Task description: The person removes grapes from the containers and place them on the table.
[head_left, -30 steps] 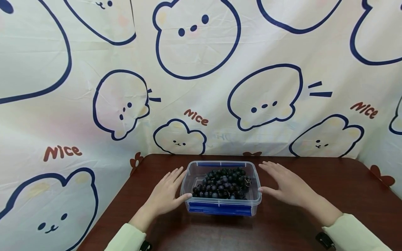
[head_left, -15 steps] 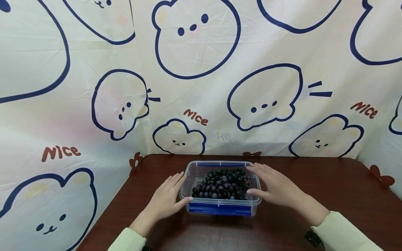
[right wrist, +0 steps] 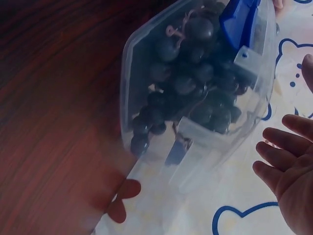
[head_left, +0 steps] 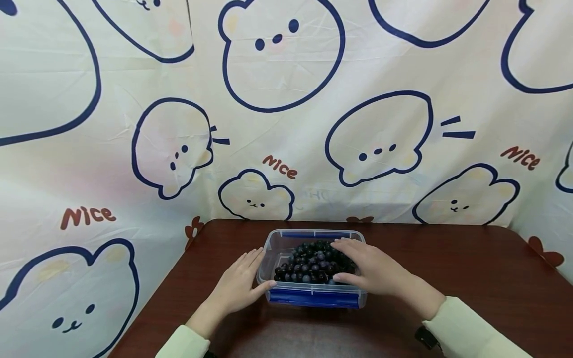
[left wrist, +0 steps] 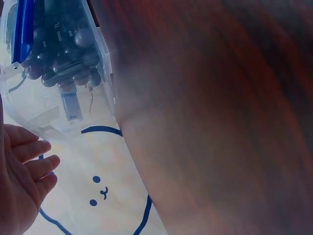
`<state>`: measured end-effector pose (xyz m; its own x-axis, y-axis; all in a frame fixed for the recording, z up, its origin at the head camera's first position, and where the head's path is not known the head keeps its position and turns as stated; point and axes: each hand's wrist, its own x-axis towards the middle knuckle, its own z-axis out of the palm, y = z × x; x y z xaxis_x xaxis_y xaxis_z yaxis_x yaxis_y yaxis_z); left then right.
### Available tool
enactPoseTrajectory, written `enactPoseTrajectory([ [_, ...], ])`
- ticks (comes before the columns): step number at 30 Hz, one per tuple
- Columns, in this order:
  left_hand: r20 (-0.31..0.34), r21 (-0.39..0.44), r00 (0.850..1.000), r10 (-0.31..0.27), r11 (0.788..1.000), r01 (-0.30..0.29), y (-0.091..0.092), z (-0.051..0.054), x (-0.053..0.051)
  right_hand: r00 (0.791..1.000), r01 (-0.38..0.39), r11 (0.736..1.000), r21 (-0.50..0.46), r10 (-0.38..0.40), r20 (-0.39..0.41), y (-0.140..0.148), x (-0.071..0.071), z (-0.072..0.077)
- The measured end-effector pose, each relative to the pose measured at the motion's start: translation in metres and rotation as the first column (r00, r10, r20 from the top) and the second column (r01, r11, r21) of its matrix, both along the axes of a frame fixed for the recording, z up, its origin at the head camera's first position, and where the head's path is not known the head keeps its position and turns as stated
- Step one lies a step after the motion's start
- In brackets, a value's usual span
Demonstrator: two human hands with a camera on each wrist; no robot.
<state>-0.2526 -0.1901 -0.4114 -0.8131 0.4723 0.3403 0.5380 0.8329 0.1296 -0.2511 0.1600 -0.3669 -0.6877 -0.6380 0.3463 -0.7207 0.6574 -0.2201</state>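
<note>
A clear plastic food container [head_left: 277, 251] with blue clips stands on the table, its top uncovered. Inside lies a bunch of dark grapes [head_left: 306, 263], heaped toward the right side. Beside the container's left wall is my left hand [head_left: 237, 283], fingers extended, its thumb close to the front left corner; whether it touches the rim I cannot tell. My right hand [head_left: 373, 268] hovers over the container's right end with fingers spread and covers part of the grapes. In the right wrist view, that hand's fingers [right wrist: 281, 144] are apart and hold nothing.
The dark brown wooden table [head_left: 470, 263] reaches back to a pale cloth backdrop [head_left: 309, 134] with blue cartoon outlines. More of this cloth hangs at the left and right sides.
My right hand has moved left, from outside the container's right wall to above the grapes. The left hand has barely shifted, and the container stays in place.
</note>
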Motion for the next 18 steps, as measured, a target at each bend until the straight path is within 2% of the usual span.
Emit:
enactPoseTrajectory([
  [5,0.007,0.018,1.0,0.001,1.0,-0.001,0.001,-0.001,-0.001,0.999,-0.018,1.0,0.019,0.017,0.04,-0.012,0.0,-0.001],
  [18,-0.031,0.011,0.999,-0.02,1.0,0.02,0.0,-0.002,-0.001,0.993,-0.045,0.997,0.057,0.038,0.115,-0.031,-0.005,0.002],
])
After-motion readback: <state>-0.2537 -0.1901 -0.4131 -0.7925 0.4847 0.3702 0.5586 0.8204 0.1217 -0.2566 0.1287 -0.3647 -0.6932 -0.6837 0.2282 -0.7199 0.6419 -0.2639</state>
